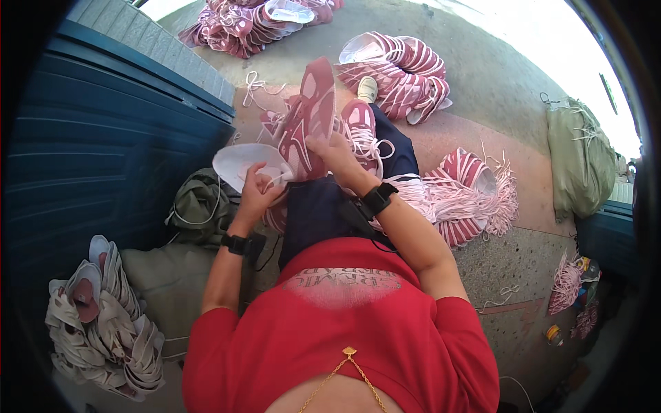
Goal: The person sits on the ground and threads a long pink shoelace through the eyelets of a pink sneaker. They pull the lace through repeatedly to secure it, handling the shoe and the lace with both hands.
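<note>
Over my lap I hold a pink and white sneaker upper, turned on its side. My right hand is closed round its edge, thumb on the pink panel. Beside its pale heel end, the fingers of my left hand pinch a white shoelace. A white inner lining spreads just beyond those fingers. Another pink sneaker upper, with its white lace tied in a bow, lies on my leg to the right. Loose pale pink laces hang in a bundle over my right thigh.
Coiled stacks of pink uppers lie ahead, with another pile farther off. Beige uppers are heaped at the lower left. A blue metal panel stands left; a green sack stands right. A small bottle lies on the floor.
</note>
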Available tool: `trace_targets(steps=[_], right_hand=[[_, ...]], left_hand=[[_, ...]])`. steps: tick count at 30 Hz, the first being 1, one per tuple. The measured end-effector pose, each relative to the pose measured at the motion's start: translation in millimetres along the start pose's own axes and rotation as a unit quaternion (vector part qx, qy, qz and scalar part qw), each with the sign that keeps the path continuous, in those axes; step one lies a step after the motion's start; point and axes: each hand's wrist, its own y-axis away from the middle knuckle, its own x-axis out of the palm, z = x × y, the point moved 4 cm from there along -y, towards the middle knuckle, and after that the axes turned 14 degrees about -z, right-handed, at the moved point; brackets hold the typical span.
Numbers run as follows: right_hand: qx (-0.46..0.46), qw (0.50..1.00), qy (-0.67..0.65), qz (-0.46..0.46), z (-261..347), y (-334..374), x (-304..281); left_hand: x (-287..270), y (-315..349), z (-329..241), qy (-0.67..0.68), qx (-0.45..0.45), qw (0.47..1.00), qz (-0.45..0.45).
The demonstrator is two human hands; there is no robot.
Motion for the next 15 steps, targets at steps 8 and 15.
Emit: trace_targets(steps=[8,15], right_hand=[[0.107,0.992,-0.045,-0.048,4.9,-9.6,-28.5],[-0.368,0.753,0.542,-0.065,-0.1,-5.9,-74.5]], left_hand=[[11.8,4.5,-18.9,-0.11,0.201,0.97,0.079],[27.0,7.1,7.1,-0.05,0.047,0.996,0.06]])
